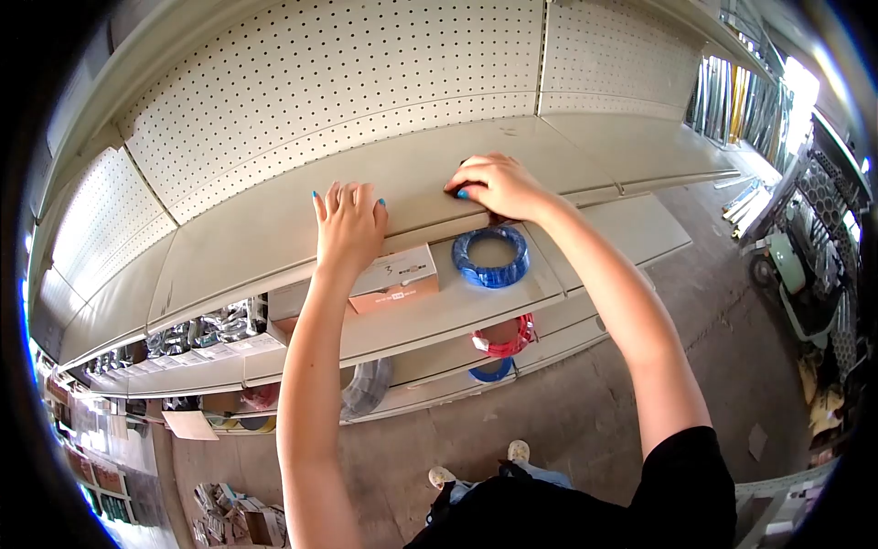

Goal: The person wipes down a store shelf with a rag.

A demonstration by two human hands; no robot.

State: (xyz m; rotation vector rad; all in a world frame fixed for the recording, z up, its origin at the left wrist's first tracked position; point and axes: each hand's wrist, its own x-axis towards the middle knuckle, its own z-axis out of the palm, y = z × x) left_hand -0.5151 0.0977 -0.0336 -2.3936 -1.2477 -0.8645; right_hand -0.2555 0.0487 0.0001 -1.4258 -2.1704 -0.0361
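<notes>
On the beige top shelf (247, 240), my left hand (347, 224) rests palm down near the front edge, fingers spread and holding nothing. Farther right, my right hand (501, 186) is closed over a dark, crumpled piece of cloth (452, 190) pressed against the same shelf. Most of the cloth is hidden under the hand, and a dark part hangs by the shelf's edge. Below the hands, a white and orange box (398, 279) and a coil of blue cable (491, 274) lie on the second shelf.
A perforated back panel (366, 82) rises behind the top shelf. Lower down are a red cable coil (505, 340), another blue coil (492, 371) and a grey coil (368, 389). A green machine (785, 261) stands at the right, and cardboard boxes (240, 517) lie on the floor.
</notes>
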